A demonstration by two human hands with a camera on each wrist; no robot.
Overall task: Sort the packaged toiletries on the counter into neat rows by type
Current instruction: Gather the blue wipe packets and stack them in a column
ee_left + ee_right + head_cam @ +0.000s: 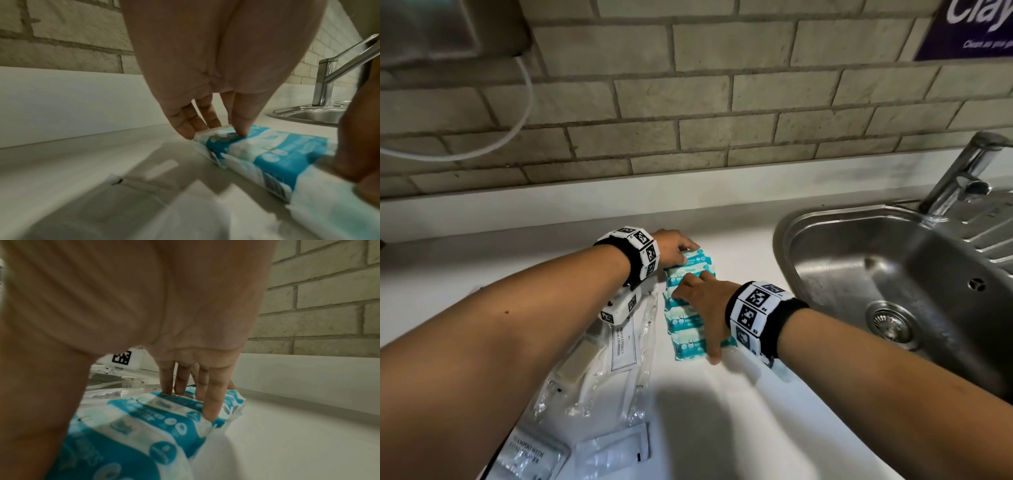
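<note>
Several teal and white wipe packets (685,322) lie side by side in one row running away from me, left of the sink. My left hand (683,253) is at the far end of the row. Its straight fingertips (186,131) sit against the far edge of the last packet (267,152), and the thumb tip presses on top. My right hand (702,308) lies flat across the middle packets (156,415) with straight fingers (211,404), and its thumb reaches the nearest packet. Clear shampoo sachets (624,342) lie left of the row, under my left forearm.
The steel sink (786,240) and its tap (969,171) stand close on the right. More clear sachets (616,452) lie at the near left of the white counter (739,411). A brick wall with a white upstand runs along the back.
</note>
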